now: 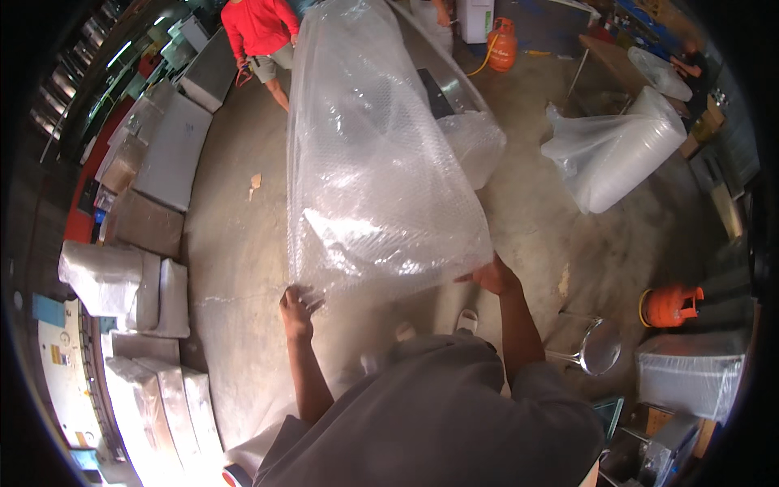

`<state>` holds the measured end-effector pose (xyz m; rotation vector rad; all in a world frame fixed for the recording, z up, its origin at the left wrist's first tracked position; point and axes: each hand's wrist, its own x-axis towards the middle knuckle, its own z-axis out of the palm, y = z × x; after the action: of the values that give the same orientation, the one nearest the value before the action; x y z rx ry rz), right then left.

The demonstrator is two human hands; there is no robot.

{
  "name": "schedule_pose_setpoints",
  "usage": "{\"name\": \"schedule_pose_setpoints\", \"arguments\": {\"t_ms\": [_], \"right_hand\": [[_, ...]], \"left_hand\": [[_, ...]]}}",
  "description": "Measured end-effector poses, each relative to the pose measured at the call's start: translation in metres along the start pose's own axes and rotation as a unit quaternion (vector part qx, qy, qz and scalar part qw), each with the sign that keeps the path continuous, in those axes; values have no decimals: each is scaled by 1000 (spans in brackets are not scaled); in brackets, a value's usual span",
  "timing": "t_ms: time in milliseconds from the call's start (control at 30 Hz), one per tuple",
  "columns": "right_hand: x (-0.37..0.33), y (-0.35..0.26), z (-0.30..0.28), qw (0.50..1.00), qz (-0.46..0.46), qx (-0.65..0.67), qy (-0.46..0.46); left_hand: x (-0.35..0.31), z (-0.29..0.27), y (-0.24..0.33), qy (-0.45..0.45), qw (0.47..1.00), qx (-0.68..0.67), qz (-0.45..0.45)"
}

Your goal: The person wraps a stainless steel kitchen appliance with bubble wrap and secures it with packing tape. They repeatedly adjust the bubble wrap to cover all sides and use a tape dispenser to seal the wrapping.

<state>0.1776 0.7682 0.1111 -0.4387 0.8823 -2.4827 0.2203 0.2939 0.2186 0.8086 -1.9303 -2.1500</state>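
Observation:
A wide sheet of clear bubble wrap [369, 178] stretches away in front of me, draped over a long piece with a shiny metal part [454, 85] showing at its far right side. At the sheet's near left corner, my left hand [298, 315] is closed on the edge with curled fingers. My right hand [497, 277] pinches the near right corner. Between the two hands the near edge hangs above the floor. Most of the piece beneath is blurred by the plastic.
A big bubble wrap roll [637, 154] stands at the right with a loose end trailing. Orange gas cylinders [502, 45] [672, 306] and a round metal-topped stool [599, 346] are around me. Wrapped panels [154, 398] line the left. A person in red [260, 32] stands at far left.

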Motion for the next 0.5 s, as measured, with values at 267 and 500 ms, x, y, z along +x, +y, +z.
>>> {"name": "schedule_pose_setpoints", "arguments": {"t_ms": [267, 500], "right_hand": [[-6, 66, 35, 938, 81, -170, 292], [25, 26, 46, 706, -169, -414, 549]], "left_hand": [[-9, 4, 25, -23, 997, -67, -24], [14, -19, 15, 58, 989, 88, 101]]}}
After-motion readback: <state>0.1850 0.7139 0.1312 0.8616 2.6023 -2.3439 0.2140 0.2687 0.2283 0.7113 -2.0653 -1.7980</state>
